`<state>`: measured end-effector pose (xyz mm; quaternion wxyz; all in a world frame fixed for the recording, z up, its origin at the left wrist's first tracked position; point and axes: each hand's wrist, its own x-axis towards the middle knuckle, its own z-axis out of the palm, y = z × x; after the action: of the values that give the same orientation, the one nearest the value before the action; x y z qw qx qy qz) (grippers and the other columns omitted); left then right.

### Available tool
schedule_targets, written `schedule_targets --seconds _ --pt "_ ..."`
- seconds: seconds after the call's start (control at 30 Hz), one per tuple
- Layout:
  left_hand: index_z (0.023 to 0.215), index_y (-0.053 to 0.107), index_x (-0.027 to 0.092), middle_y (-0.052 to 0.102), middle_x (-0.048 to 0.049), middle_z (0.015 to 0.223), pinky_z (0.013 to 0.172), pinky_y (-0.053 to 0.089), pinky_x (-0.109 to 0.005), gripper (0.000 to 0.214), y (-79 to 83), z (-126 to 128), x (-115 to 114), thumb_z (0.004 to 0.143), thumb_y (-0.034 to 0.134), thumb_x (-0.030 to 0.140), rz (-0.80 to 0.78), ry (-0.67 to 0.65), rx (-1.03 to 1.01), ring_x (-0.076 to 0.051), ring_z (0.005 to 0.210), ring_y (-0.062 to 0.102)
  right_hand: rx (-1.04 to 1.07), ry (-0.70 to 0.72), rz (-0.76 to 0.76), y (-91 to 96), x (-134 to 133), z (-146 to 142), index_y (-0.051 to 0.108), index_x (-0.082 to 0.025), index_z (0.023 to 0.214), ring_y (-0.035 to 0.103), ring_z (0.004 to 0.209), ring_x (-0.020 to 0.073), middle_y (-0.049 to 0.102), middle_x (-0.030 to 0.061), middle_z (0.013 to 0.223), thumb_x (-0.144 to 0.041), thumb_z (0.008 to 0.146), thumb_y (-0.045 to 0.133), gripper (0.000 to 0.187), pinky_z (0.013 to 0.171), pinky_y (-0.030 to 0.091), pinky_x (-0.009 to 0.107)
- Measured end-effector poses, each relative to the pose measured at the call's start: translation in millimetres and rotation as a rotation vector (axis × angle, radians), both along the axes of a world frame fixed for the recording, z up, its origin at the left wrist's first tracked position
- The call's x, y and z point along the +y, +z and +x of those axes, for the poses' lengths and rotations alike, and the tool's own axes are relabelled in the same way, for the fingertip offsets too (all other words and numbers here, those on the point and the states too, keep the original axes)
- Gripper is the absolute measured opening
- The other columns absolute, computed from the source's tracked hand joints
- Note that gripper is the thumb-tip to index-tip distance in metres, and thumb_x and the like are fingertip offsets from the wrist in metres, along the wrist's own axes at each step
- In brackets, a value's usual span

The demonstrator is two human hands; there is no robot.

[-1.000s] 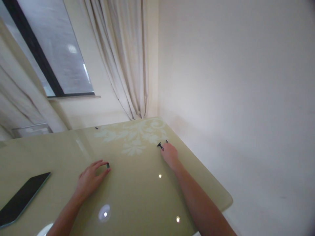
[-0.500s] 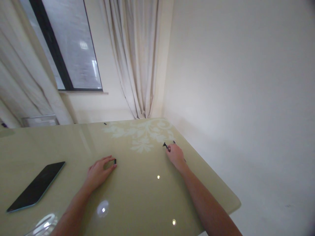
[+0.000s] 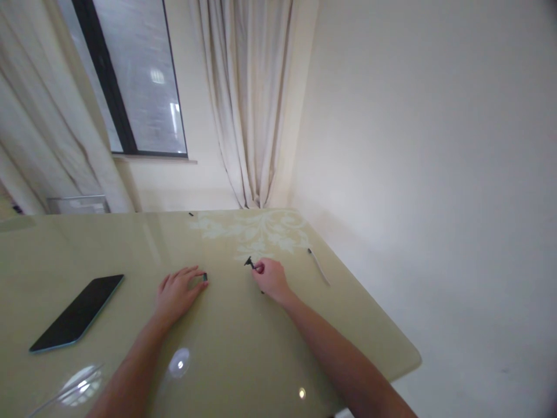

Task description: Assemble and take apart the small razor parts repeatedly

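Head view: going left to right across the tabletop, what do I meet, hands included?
Black-screened tablet → left hand → small dark piece between its fingers → head of the black T-headed tool → right hand gripping that tool → thin white stick with a dark tip.

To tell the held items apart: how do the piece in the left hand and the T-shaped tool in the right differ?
Shape: the piece is a short stub; the tool has a head set across a thin handle.
Size: the tool looks longer than the piece.
Hold: the left hand pinches the piece at its ends; the right hand grips the tool's handle.
Shared: both look dark.
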<state>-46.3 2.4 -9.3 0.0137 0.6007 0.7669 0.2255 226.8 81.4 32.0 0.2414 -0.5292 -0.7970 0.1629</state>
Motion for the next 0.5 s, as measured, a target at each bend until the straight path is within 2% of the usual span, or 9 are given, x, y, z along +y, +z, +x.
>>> schedule_targets --seconds 0.13,0.27,0.4,0.5 --pt "0.123 0.075 0.033 0.065 -0.006 0.148 0.12 0.026 -0.06 0.038 4.0 0 -5 0.093 0.057 0.049 -0.058 0.016 -0.014 -0.033 0.138 0.056 0.065 0.044 -0.051 -5.8 -12 -70 0.076 -0.018 0.093 0.071 0.079 0.0173 0.079 0.0046 0.086 -0.021 0.086 0.069 0.011 0.069 0.046 0.024" --pt "0.122 0.076 0.034 0.066 -0.0052 0.147 0.119 0.025 -0.061 0.036 4.3 -5 -10 0.094 0.057 0.047 -0.055 0.016 -0.024 -0.034 0.138 0.056 0.045 0.055 -0.061 -11.6 -17 -115 0.075 -0.017 0.094 0.072 0.087 0.022 0.079 0.0095 0.092 -0.025 0.088 0.067 0.013 0.074 0.049 0.028" --pt "0.121 0.076 0.033 0.067 -0.0053 0.146 0.117 0.033 -0.055 0.036 2.2 -11 -11 0.093 0.057 0.046 -0.043 0.03 -0.051 -0.033 0.137 0.057 -0.036 0.066 -0.019 -12.0 -17 -124 0.074 -0.015 0.101 0.071 0.092 0.0235 0.077 0.013 0.1 -0.033 0.093 0.065 0.022 0.075 0.049 0.029" --pt "0.124 0.074 0.029 0.067 -0.0063 0.146 0.115 0.04 -0.049 0.038 0.9 -13 -11 0.094 0.056 0.043 -0.047 0.026 -0.061 -0.03 0.134 0.061 -0.077 0.041 0.007 -3.1 -8 -98 0.073 -0.015 0.104 0.069 0.088 0.0206 0.076 0.0103 0.096 -0.042 0.095 0.066 0.029 0.074 0.048 0.027"
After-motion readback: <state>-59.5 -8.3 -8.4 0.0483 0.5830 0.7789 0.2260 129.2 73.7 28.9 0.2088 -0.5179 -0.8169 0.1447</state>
